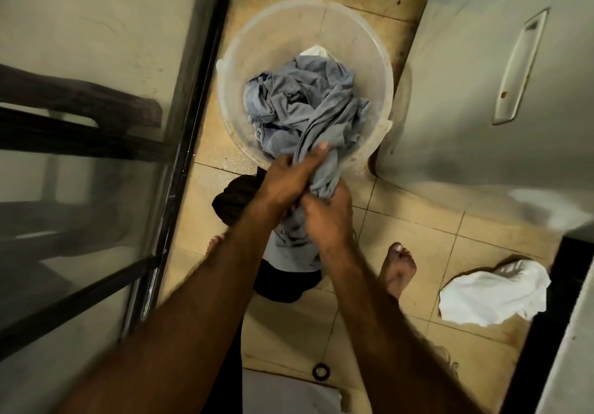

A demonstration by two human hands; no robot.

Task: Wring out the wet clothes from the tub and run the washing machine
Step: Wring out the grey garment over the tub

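Gripping with left hand [289, 174] and right hand [328, 217], both curled tight and touching each other, a soft grey garment [299, 105] trailing from inside the clear tub [321, 28] over its near rim, probably water-heavy, limp and slippery, best held at the bunched middle.

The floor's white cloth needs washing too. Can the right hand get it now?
Probably not yet: the right hand grips the grey cloth. Once freed, nothing blocks its way to the white cloth.

Tiled floor [418, 240]: clear tub [379, 70], white cloth [491, 298], black ring [320, 371].
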